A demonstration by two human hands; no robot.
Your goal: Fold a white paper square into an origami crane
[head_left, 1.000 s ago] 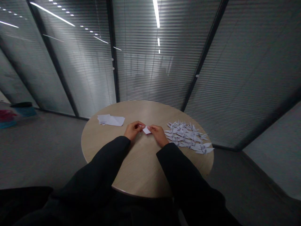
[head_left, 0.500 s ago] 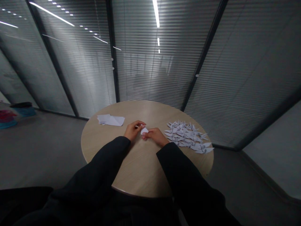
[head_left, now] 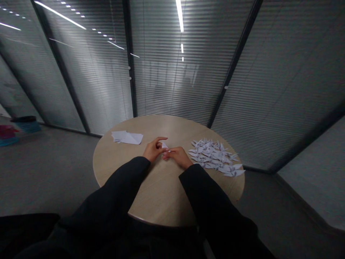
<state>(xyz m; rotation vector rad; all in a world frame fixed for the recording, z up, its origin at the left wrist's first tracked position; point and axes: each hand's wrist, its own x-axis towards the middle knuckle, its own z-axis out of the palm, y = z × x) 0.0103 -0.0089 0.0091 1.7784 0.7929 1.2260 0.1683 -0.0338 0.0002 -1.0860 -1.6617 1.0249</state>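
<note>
Over the middle of the round table, a small folded piece of white paper is held between both hands. My left hand grips it low with the thumb, while its index finger stretches out above. From the other side, my right hand pinches the paper between thumb and fingers, hiding much of it. To the right of my right hand lies a spread of many folded paper cranes. Flat white paper sheets lie in a loose stack to the left, beyond my left hand.
The round wooden table has its near edge close to my body. Behind it stands a glass wall with blinds. Blue bins stand on the floor at the far left.
The paper has turned from a wider, flat face to a narrower pointed shape. My left index finger has lifted and straightened; my right fingers have shifted slightly over the paper.
</note>
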